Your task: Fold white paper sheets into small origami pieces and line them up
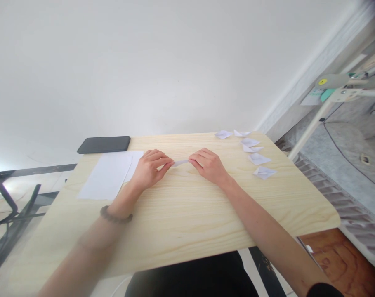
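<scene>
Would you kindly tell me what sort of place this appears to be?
Probably a room in a home, though I cannot be certain: a wood-grain table stands by a plain white wall, with small folded papers near its right edge.

- Probably a room in a home.
- 1 small wood-grain table (187, 214) stands by a plain white wall (162, 62).
- Pleated fabric (360, 235), like household furnishing, shows at right.
- Near it, 1 white metal frame (312, 126) with a padded bar (336, 80).
- Pale flooring (53, 180) with dark strips shows at left.
</scene>
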A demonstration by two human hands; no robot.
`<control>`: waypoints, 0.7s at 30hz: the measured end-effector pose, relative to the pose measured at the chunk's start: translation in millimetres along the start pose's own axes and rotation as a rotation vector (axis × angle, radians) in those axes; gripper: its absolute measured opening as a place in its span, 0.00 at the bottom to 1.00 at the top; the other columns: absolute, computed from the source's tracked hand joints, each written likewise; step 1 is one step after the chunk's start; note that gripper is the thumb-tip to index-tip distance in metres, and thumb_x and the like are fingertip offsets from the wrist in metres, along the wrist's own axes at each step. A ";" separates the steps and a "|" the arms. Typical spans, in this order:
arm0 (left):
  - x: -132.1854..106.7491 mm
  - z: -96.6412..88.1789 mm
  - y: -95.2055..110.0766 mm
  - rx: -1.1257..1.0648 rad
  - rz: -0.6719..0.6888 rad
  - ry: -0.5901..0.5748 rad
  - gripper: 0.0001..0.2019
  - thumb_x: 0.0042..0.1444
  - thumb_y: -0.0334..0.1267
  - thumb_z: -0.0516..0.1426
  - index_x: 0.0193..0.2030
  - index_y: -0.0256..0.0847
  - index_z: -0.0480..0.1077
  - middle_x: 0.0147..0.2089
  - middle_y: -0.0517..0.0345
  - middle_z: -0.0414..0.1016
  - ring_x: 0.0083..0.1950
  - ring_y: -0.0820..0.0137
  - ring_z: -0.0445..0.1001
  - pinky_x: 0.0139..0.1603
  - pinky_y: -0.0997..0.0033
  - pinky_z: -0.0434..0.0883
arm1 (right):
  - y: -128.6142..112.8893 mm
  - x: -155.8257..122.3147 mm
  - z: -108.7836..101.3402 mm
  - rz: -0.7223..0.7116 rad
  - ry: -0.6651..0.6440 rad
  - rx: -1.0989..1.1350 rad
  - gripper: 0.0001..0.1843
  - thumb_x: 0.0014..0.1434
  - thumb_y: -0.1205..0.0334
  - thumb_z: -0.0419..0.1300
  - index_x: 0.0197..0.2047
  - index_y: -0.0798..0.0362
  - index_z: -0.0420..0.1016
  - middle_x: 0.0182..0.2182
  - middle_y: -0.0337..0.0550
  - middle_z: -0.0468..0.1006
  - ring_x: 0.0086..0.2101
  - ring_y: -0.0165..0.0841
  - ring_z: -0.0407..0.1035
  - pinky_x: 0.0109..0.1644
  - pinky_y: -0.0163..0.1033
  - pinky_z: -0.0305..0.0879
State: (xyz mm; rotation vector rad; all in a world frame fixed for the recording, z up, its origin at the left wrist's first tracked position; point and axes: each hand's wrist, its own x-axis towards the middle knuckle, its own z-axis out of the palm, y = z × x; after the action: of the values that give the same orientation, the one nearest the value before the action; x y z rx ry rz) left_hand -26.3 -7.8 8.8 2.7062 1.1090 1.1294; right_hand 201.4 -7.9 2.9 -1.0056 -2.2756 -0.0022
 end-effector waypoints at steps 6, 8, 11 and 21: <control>0.6 -0.9 -0.5 0.031 0.017 -0.011 0.06 0.54 0.36 0.53 0.34 0.41 0.72 0.32 0.56 0.73 0.36 0.68 0.69 0.39 0.66 0.63 | -2.4 0.7 0.8 0.014 0.004 0.001 0.12 0.60 0.64 0.47 0.38 0.53 0.71 0.35 0.44 0.75 0.38 0.34 0.64 0.44 0.41 0.60; 0.6 -0.9 -0.7 0.048 0.032 -0.008 0.06 0.54 0.36 0.53 0.34 0.41 0.71 0.32 0.56 0.73 0.36 0.69 0.69 0.39 0.66 0.62 | -3.0 0.8 1.3 0.019 0.008 0.007 0.12 0.60 0.65 0.47 0.39 0.53 0.71 0.36 0.44 0.75 0.39 0.34 0.65 0.44 0.41 0.60; 0.3 -0.6 -1.1 0.076 0.049 0.006 0.06 0.54 0.36 0.53 0.35 0.42 0.71 0.32 0.56 0.73 0.36 0.69 0.69 0.39 0.66 0.62 | -3.9 0.2 2.0 0.046 0.022 0.033 0.12 0.59 0.66 0.47 0.41 0.53 0.70 0.37 0.44 0.75 0.40 0.34 0.66 0.44 0.39 0.61; -1.9 1.4 -3.8 0.118 0.106 0.001 0.06 0.54 0.34 0.53 0.38 0.44 0.71 0.36 0.57 0.74 0.38 0.70 0.68 0.39 0.68 0.63 | -14.0 -1.6 16.4 0.463 0.018 0.499 0.17 0.59 0.54 0.46 0.45 0.53 0.68 0.29 0.42 0.76 0.26 0.27 0.69 0.31 0.32 0.64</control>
State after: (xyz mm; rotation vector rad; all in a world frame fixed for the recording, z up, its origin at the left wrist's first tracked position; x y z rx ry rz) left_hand -28.7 -5.8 5.7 2.8865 1.0774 1.1117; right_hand 183.8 -14.8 -7.6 -1.2095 -1.8350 0.7088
